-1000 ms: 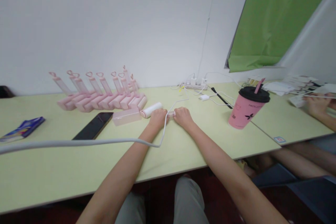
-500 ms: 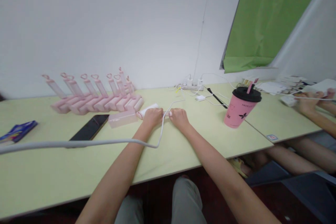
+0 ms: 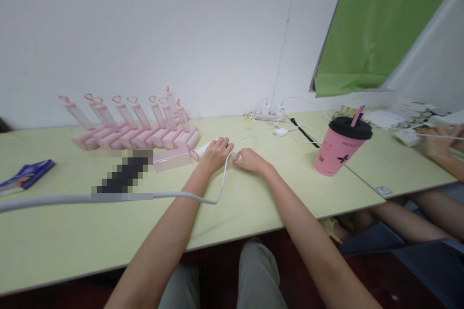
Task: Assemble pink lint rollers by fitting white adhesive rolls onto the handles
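On the pale yellow-green table, my left hand (image 3: 216, 153) is wrapped round a white cylinder (image 3: 203, 150) with a pink rim. Close to its right, my right hand (image 3: 250, 159) pinches a small pale piece (image 3: 235, 156) whose details are too small to make out. A grey-white cable (image 3: 203, 198) runs across the view in front of my hands. Left of my left hand lies a translucent pink box (image 3: 171, 159). Behind that box stands a row of pink bases (image 3: 145, 138) with clear tubes topped by heart-shaped loops (image 3: 134, 100).
A pink cup (image 3: 335, 150) with a black lid stands at right. Behind are a power strip (image 3: 268, 117), white cables and a black strap (image 3: 304, 133). A pixelated dark object (image 3: 125, 174) and a blue packet (image 3: 28, 176) lie at left. Another person's hands (image 3: 437, 142) are far right.
My left hand's fingers have lifted and loosened somewhat on the cylinder. My right hand has turned, with the small pale piece at its fingertips. The view has shifted slightly.
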`<action>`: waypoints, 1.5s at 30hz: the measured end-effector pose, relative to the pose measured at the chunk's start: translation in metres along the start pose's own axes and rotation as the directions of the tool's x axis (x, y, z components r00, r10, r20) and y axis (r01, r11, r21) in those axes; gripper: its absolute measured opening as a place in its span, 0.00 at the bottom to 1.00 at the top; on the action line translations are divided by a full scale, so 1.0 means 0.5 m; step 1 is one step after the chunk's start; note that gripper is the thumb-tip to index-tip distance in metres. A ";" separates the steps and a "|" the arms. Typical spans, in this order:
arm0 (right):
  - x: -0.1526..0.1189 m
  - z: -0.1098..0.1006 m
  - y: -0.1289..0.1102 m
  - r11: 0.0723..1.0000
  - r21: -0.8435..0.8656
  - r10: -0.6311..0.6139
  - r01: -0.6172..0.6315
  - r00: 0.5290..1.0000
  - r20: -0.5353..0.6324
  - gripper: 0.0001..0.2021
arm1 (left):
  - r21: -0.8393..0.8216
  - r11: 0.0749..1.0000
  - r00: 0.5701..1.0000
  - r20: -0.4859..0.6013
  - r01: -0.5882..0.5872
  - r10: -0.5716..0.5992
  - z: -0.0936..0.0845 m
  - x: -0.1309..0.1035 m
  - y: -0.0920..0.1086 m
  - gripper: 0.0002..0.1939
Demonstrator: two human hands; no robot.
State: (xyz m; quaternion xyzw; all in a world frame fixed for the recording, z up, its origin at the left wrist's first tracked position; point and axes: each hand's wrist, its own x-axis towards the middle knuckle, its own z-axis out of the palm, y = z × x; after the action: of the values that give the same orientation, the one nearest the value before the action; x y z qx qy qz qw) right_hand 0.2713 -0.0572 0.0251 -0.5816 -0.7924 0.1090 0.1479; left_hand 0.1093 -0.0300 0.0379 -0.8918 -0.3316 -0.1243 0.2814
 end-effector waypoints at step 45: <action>0.002 0.024 0.097 0.865 -0.018 0.459 -0.501 0.807 -0.372 0.16 | -0.202 0.946 0.966 0.103 0.254 -0.238 0.035 -0.025 -0.023 0.14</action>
State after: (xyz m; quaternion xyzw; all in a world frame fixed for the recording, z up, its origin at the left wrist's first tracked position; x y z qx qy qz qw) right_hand 0.3100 -0.0417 -0.0025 -0.7805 -0.5842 -0.0097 0.2223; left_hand 0.0930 -0.0193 0.0233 -0.8726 -0.4357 -0.1589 0.1534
